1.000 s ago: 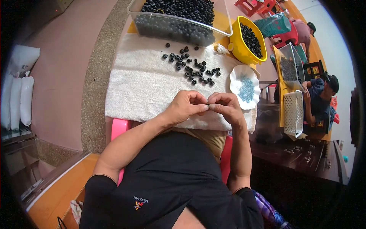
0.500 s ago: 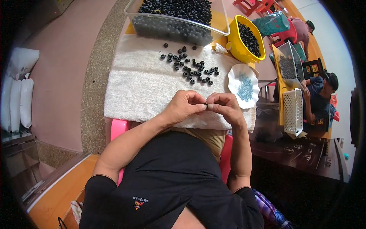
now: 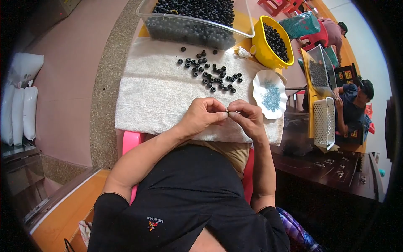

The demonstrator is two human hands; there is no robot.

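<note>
My left hand [image 3: 200, 115] and my right hand [image 3: 248, 117] meet over the near part of a white towel [image 3: 147, 101]. Thumbs and forefingers of both are pinched together around a small dark piece [image 3: 228, 112], mostly hidden by the fingertips. Beyond them, several round black bead-like pieces with holes [image 3: 205, 75] lie scattered on the towel. To the right of my right hand sits a white dish with a wavy rim [image 3: 257, 89], holding tiny pale-blue bits [image 3: 270, 97].
At the towel's far edge stands a clear plastic bin [image 3: 195, 35] full of black pieces. Beside it are a yellow tub [image 3: 261, 49] of similar pieces and a crumpled white tissue [image 3: 243, 52]. Further right, a person [image 3: 352, 105] works near a white perforated basket [image 3: 323, 122].
Both hands stay together at nearly the same spot, still pinching. The fingers of my right hand have shifted slightly around the small piece. The whole view has moved very slightly.
</note>
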